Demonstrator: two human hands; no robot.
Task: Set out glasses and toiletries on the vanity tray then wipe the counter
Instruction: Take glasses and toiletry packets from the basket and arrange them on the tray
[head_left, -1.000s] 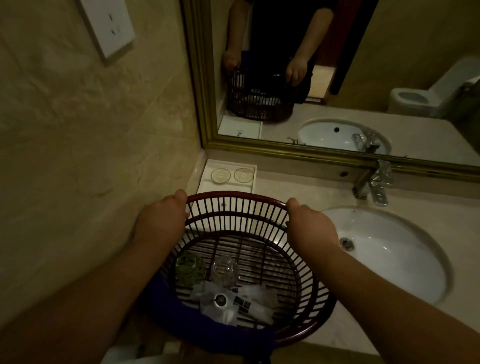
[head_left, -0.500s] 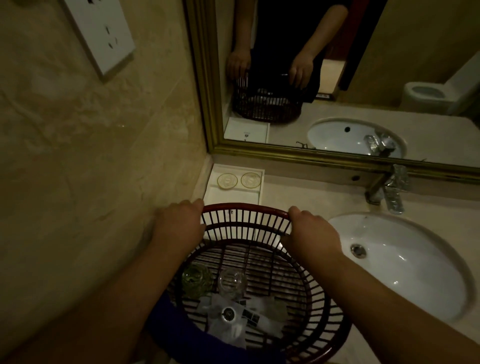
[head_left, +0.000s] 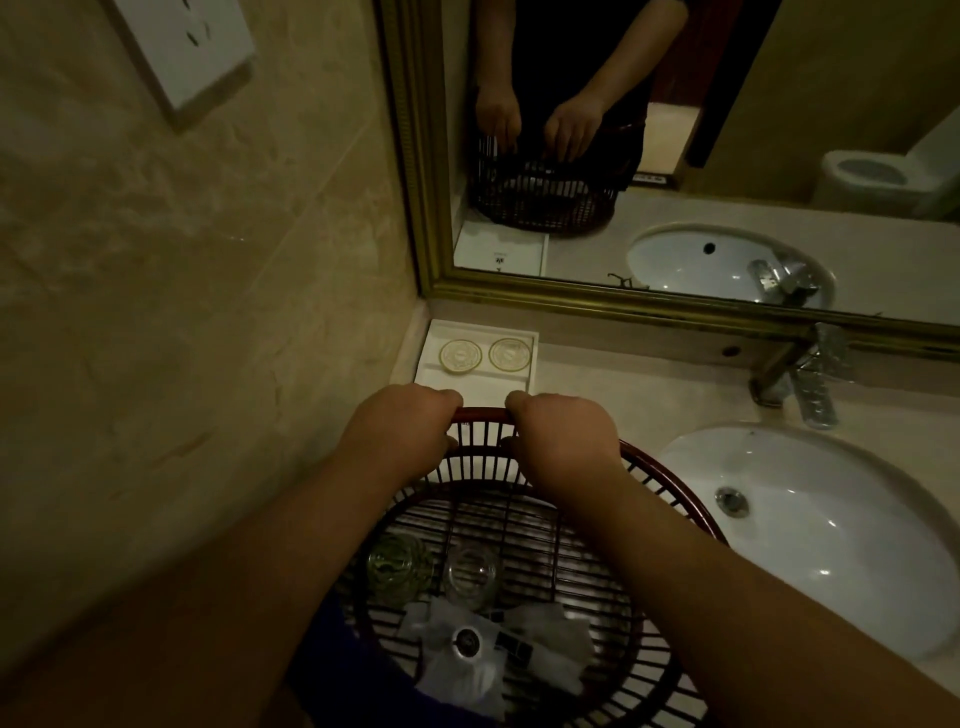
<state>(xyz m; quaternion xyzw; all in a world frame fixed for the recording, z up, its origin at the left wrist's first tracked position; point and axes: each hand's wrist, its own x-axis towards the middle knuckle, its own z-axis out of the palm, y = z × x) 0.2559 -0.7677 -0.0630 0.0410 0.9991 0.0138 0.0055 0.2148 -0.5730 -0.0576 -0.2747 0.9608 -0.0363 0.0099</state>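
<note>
The slatted basket (head_left: 649, 670) sits left of the sink (head_left: 831, 525); behind it lies the vanity tray (head_left: 431, 371). Left hand (head_left: 402, 428) and right hand (head_left: 558, 439) curl around its far rim. Two glasses (head_left: 400, 566) and toiletry packets (head_left: 467, 654) lie inside.

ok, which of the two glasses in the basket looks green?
The left glass, nearer the wall. It has a greenish tint, while the right glass beside it looks clear. Both sit on the basket floor, just beyond the white packets.
</note>
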